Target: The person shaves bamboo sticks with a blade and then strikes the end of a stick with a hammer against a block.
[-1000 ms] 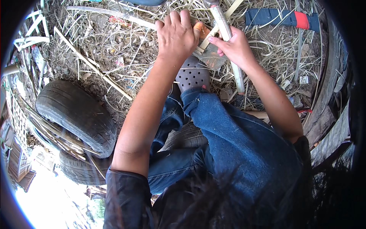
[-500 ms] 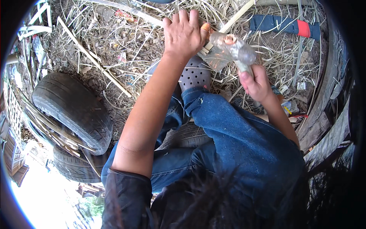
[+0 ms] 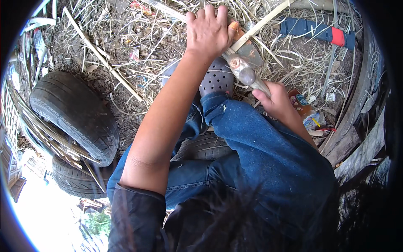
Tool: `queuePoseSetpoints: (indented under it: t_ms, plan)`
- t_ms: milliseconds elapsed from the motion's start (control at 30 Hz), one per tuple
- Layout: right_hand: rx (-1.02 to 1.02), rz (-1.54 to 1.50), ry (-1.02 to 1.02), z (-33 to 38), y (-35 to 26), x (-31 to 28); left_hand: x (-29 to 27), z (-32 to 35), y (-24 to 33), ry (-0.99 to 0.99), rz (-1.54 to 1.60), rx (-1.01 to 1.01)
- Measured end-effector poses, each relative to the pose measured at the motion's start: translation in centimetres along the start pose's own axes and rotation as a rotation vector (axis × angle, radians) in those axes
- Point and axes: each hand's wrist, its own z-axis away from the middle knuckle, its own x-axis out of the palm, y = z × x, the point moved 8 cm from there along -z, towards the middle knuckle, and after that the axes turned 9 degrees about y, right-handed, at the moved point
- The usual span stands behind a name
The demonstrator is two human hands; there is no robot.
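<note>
My right hand [image 3: 275,101] is closed round the handle of a worn hammer [image 3: 243,72], whose rounded head hangs just above my shoe, near a pale bamboo strip [image 3: 264,25]. Ahead and to the left, my left hand [image 3: 209,33] faces back-up with its fingers bent over; whatever they grip is hidden under the palm. Orange wrapping covers the tip of its thumb [image 3: 233,26]. Another pale strip [image 3: 170,11] runs in under this hand from the upper left. Beside the thumb lies a flat grey and orange-brown piece [image 3: 252,54], partly behind the hammer.
A grey holed clog [image 3: 216,80] is on my foot between my arms. Tyres [image 3: 73,113] with bundled strips [image 3: 54,138] stand at left. A dark blue strap with a red band [image 3: 317,31] lies far right. Shavings litter the ground, with a brown packet [image 3: 300,103] near my right wrist.
The hammer has come down and to the left, its head now beside the lower end of the bamboo strip. My right hand moved with it. The left hand keeps its hold, slightly shifted in view.
</note>
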Motion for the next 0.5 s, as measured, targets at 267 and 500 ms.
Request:
queuePoseSetpoints:
  t_ms: [267, 500]
  plan:
    - [-0.283, 0.054, 0.038, 2.7, 0.2, -0.6, 0.5, -0.3, -0.1, -0.103, 0.06, -0.049]
    - [-0.123, 0.188, 0.04, -0.1, 0.7, 0.2, 0.3, 0.0, -0.1, -0.058, 0.055, -0.034]
